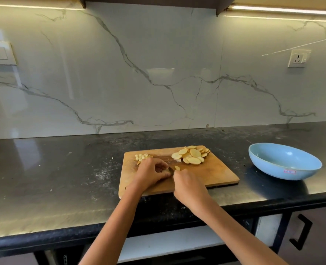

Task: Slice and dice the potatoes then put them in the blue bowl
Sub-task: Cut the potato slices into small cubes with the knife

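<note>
Right now both hands work at the middle of the wooden cutting board [212,175], which lies on the dark countertop [62,169]. On the board's far right part sits a heap of round potato slices [191,154]; near its far left corner is a small cluster of diced potato [141,157]. The left hand [152,174] is curled, fingertips pressed down just beside a few cut pieces [177,167]. The right hand [189,185] is closed around a knife [170,168], whose dark blade shows only as a sliver between the two hands. Well to the right of the board stands the blue bowl [284,162], with nothing visible inside it.
</note>
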Motion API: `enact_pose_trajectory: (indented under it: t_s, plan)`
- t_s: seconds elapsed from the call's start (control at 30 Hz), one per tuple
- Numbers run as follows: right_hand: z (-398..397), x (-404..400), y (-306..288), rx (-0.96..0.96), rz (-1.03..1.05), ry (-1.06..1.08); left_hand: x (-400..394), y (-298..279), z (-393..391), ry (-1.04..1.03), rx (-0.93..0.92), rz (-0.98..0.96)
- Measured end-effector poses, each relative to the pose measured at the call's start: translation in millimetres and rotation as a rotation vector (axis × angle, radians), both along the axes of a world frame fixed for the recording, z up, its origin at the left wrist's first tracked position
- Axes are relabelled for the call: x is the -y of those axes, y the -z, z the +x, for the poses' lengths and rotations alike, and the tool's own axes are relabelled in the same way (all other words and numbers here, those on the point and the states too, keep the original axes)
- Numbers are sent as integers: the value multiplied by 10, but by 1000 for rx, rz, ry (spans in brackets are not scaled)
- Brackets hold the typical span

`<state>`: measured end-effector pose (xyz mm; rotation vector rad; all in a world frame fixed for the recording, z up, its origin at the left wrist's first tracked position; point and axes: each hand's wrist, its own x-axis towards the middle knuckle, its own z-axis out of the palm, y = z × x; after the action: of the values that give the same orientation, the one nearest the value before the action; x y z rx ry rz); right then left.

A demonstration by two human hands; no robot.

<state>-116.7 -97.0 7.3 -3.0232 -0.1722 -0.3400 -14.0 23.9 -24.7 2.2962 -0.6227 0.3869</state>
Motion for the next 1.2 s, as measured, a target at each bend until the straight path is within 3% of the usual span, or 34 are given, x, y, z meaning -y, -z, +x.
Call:
enact_pose_trajectory:
  t_s: [0.3, 0.77, 1.2]
  plan:
    - [-270, 61, 96, 29, -62, -54, 29, 10, -15, -53, -2, 1]
    - [-112, 116, -15, -10, 62, -17, -40, 5, -4, -11, -50, -49]
    - [-9, -125, -1, 2, -6, -11, -13, 33, 12, -46, -31, -99]
